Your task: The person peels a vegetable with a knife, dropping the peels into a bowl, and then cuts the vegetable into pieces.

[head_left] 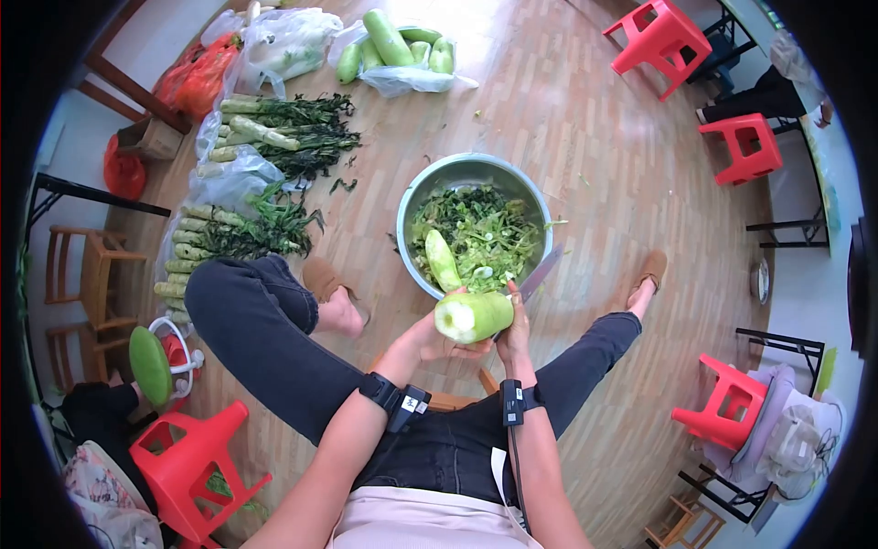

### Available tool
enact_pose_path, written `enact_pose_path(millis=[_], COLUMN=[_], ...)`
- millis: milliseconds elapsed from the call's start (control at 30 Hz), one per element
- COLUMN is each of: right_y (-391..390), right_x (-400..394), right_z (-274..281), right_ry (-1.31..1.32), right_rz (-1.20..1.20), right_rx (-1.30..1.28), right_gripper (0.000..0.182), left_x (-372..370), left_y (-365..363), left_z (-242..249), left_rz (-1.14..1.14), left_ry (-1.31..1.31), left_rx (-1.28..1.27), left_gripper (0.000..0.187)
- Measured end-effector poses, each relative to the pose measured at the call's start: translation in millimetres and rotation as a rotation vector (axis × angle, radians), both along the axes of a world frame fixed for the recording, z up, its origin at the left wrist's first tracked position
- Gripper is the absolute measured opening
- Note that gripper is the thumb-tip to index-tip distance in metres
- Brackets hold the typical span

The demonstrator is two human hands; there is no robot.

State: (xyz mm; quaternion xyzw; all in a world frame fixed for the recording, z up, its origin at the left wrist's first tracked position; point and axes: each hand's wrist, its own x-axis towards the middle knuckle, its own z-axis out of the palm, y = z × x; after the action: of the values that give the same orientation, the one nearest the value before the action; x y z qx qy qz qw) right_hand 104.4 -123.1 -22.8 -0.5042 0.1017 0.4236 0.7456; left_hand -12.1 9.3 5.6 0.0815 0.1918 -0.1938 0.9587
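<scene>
My left hand [437, 340] grips a thick pale-green lettuce stem [474, 316] from below, its cut end facing me. My right hand [515, 331] holds a knife [540, 273] whose blade rests along the stem's right side and points up over the bowl. Just beyond both hands a metal bowl [413, 197] sits on the wooden floor, filled with green peelings and leaves, and a peeled stem piece [443, 260] lies on top of them. Both wrists wear black bands.
Bundles of unpeeled leafy stems [274, 137] lie on plastic at the left, with more stems in a bag [395, 48] at the top. Red plastic stools [658, 37] stand around the room; one [197, 462] is near my left knee. My legs straddle the bowl.
</scene>
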Motion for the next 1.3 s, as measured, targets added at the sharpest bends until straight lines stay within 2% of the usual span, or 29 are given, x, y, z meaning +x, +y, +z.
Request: enact_pose_path(millis=[67,133,167,233,333,367,400,433,533,567,600,667,733,767,800,900,967,1067,1133,1167,1233,1267,1300], right_y=[4,8,8,11,13,11,7,2,-5,-7,-5,3,18,24,26,25,15,-4,-10,-13,-14,-13,-11], right_x=[7,15,18,25,30,30,30,30,14,10,5,-6,-14,-15,-15,-12,-9,-16,-21,-24,-32,-32,-32], right_z=[1,10,15,24,22,22,22,22,21,19,24,38,57,70,76,77,75,74,91,94,97,99,103], right_ry=[-0.084,-0.095,-0.137,-0.217,-0.285,-0.286,-0.358,-0.431,-0.454,-0.450,-0.465,-0.476,-0.502,-0.421,-0.421,-0.525,-0.533,-0.553,-0.733,-0.737,-0.849,-0.851,-0.946], right_rz=[0.003,0.017,0.040,0.047,-0.039,-0.043,-0.002,0.042,0.071,0.071,0.131,0.185,0.199,0.189,0.191,0.194,0.228,0.288,0.420,0.423,0.537,0.540,0.586], right_rx=[0.076,0.062,0.063,0.075,-0.060,-0.059,-0.221,-0.385,-0.372,-0.375,-0.342,-0.306,-0.182,-0.162,-0.161,-0.199,-0.214,-0.312,-0.299,-0.302,-0.302,-0.301,-0.337], right_gripper=[0.048,0.048,0.048,0.046,0.042,0.042,0.041,0.039,0.038,0.038,0.039,0.039,0.040,0.042,0.042,0.039,0.037,0.036,0.038,0.038,0.039,0.039,0.040], left_x=[3,6,8,15,19,20,20,22,20,19,19,20,21,22,22,18,9,7,8,12,19,19,18], left_y=[-1,-3,-5,-13,-34,-39,-38,-35,-20,-18,-16,-9,-7,-6,-4,3,10,16,18,18,17,18,20], left_z=[7,15,20,30,31,32,25,15,5,4,6,19,31,37,40,37,11,8,15,19,28,23,11], left_rz=[0.090,0.212,0.214,0.193,0.246,0.292,0.287,0.294,0.359,0.457,0.453,0.623,0.633,0.634,0.637,0.636,0.621,0.620,0.640,0.642,0.749,0.753,0.738], left_ry=[-0.024,-0.134,-0.129,-0.095,-0.165,-0.034,-0.032,0.028,0.194,0.230,0.234,0.215,0.187,0.129,0.070,0.060,0.067,0.094,0.068,0.065,0.245,0.244,0.317], left_rx=[-0.044,-0.417,-0.415,-0.705,-0.705,-0.480,-0.481,-0.268,0.328,0.537,0.536,0.560,0.496,0.405,0.315,0.314,0.292,0.283,0.098,0.094,0.022,0.022,0.097], left_gripper=[0.069,0.065,0.065,0.063,0.065,0.062,0.062,0.059,0.052,0.054,0.054,0.056,0.055,0.055,0.054,0.055,0.056,0.059,0.061,0.061,0.062,0.062,0.061])
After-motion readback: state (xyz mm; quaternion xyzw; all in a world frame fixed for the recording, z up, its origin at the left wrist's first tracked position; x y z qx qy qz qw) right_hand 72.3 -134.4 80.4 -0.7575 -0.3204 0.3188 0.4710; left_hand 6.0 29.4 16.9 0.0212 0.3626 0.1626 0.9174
